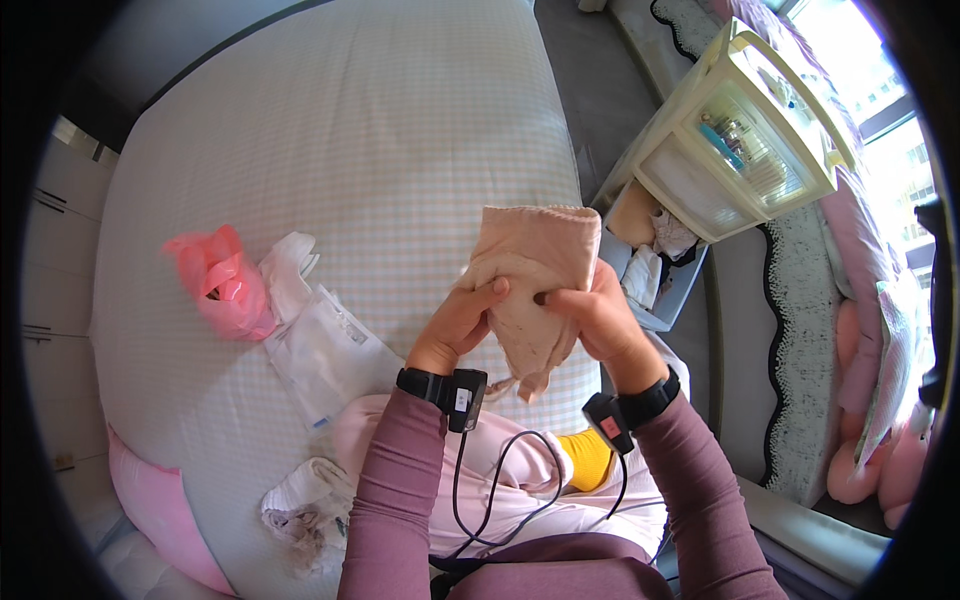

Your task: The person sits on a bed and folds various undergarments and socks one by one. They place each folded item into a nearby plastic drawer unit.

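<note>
A folded beige-pink cloth garment [534, 255] is held up in front of me, above the bed [337, 150]. My left hand [465, 319] grips its left side with the thumb lying on the front. On its other side, my right hand [600, 315] pinches it, thumb also pressed on the front. The garment's upper edge looks like a folded, scalloped hem. From its lower end hang a loose flap and a thin strap. The fingers behind the cloth are hidden.
A pink plastic bag [229, 289] and clear plastic packaging [326, 360] lie on the bed at left. A crumpled white garment [307, 502] is near my leg. At right stands a cream drawer unit [720, 161], its lower drawer [675, 300] pulled out with clothes inside. Cables loop from my wrist devices.
</note>
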Tool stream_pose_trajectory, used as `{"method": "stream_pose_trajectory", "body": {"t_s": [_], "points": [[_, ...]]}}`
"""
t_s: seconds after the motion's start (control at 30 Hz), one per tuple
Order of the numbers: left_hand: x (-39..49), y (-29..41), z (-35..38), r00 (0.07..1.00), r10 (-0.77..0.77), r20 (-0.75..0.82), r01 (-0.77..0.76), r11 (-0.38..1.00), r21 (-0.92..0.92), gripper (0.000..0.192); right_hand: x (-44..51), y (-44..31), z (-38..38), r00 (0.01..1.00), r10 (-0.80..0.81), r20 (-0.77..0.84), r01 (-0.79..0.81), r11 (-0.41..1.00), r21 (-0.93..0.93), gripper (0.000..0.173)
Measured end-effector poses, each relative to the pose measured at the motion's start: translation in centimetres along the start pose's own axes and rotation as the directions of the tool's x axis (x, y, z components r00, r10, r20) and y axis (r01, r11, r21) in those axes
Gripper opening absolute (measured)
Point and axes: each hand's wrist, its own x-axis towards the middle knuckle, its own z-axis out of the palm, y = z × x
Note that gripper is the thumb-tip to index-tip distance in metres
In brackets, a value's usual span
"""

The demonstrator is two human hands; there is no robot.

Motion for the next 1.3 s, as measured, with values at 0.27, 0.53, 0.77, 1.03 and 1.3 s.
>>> {"method": "stream_pose_trajectory", "body": {"t_s": [0.27,0.53,0.77,1.03,1.3], "points": [[1.1,-0.2,0.6,0.979,0.124,-0.160,-0.096,0.980,0.173,0.045,0.3,1.5,-1.7,0.995,0.089,-0.041,-0.084,0.989,0.124,0.055],[2.0,-1.5,-0.4,0.869,0.345,-0.355,0.054,0.648,0.760,0.063,2.3,4.1,-7.1,0.972,0.036,-0.234,0.082,0.878,0.472,0.041],[1.5,-3.7,1.4,0.964,-0.064,-0.259,0.130,0.961,0.244,0.066,1.4,4.9,-4.2,0.886,-0.233,-0.401,0.339,0.916,0.216,0.037],[1.6,-5.1,0.6,0.936,-0.017,-0.352,0.068,0.989,0.133,0.046,0.6,6.1,-2.3,0.956,0.081,-0.283,-0.050,0.992,0.115,0.036],[3.7,-7.7,0.8,0.928,0.122,-0.351,0.110,0.812,0.574,0.043,1.7,8.1,-7.0,0.935,0.273,-0.228,-0.086,0.795,0.600,0.046]]}}
